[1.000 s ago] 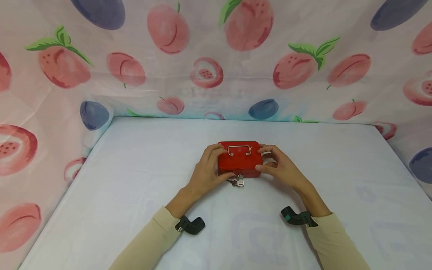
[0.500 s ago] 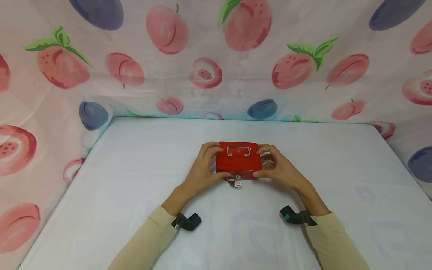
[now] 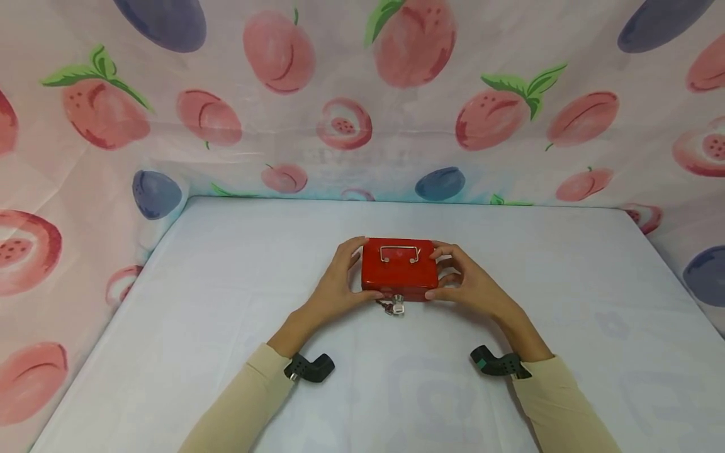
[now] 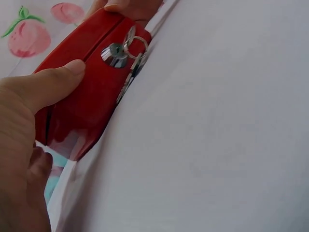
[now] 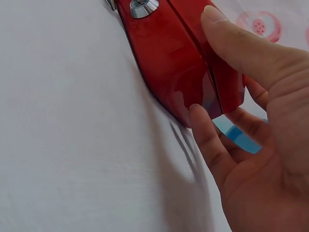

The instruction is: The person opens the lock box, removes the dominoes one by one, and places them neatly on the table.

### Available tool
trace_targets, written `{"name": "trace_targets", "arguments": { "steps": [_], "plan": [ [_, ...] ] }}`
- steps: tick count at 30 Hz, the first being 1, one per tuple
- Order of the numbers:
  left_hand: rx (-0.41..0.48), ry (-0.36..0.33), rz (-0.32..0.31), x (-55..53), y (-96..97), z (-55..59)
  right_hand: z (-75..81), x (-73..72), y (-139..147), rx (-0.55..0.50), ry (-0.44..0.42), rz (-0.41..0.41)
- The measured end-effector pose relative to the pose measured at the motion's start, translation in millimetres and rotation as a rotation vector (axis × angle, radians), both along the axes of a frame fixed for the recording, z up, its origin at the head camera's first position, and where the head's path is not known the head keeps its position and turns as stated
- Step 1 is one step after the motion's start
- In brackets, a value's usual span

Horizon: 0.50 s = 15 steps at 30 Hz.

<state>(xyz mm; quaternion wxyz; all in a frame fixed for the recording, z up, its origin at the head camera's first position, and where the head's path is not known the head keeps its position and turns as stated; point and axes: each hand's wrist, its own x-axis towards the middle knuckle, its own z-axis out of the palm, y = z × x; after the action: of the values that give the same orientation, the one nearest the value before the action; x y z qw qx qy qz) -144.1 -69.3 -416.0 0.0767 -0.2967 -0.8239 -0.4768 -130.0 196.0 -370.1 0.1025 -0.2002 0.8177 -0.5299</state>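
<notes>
A red metal cash box [image 3: 399,274] sits on the white-covered table, lid down, its wire handle [image 3: 399,247] lying on top. At its left end my left hand [image 3: 333,284] grips it, thumb [image 4: 58,84] along the front face and fingers behind the far corner. My right hand [image 3: 472,280] holds the opposite end, with its thumb [image 5: 236,41] on the front by the lid seam and curled fingers at the side. On the front face, a silver lock [image 4: 114,54] has a key in it, and a ring with keys [image 4: 133,63] hangs down beside it.
The white cloth [image 3: 255,264] covers the tabletop around the box. A fruit-printed curtain [image 3: 408,126] rises along the back edge and the sides. Each wrist wears a black camera mount, the left one [image 3: 309,368] and the right one [image 3: 500,362].
My left hand has slid a little to the left, its thumb drawing away from the lock towards the box's left corner. The box has shifted slightly left; my right hand stays nearly still.
</notes>
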Motion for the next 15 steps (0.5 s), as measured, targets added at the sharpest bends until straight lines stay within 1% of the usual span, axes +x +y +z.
{"name": "trace_targets", "arguments": {
  "steps": [3,5,6,10,15],
  "plan": [
    [-0.036,-0.099,0.006,-0.1,-4.5,-1.0,-3.8,-1.2,0.2,-0.018,0.010,-0.007],
    [-0.064,-0.153,0.021,-0.1,-7.2,-1.0,-11.3,-4.5,2.0,-0.019,0.027,-0.011],
    [-0.071,-0.166,0.020,-0.4,-8.1,-1.0,-16.0,-6.5,3.2,-0.020,0.038,-0.013],
    [-0.081,-0.182,0.013,-1.3,-11.5,-0.7,-31.9,-12.9,8.1,0.007,0.079,-0.012],
    [-0.073,-0.183,0.002,-3.3,-15.2,-2.8,-34.7,-13.4,8.9,0.048,0.098,-0.010]
  ]
}}
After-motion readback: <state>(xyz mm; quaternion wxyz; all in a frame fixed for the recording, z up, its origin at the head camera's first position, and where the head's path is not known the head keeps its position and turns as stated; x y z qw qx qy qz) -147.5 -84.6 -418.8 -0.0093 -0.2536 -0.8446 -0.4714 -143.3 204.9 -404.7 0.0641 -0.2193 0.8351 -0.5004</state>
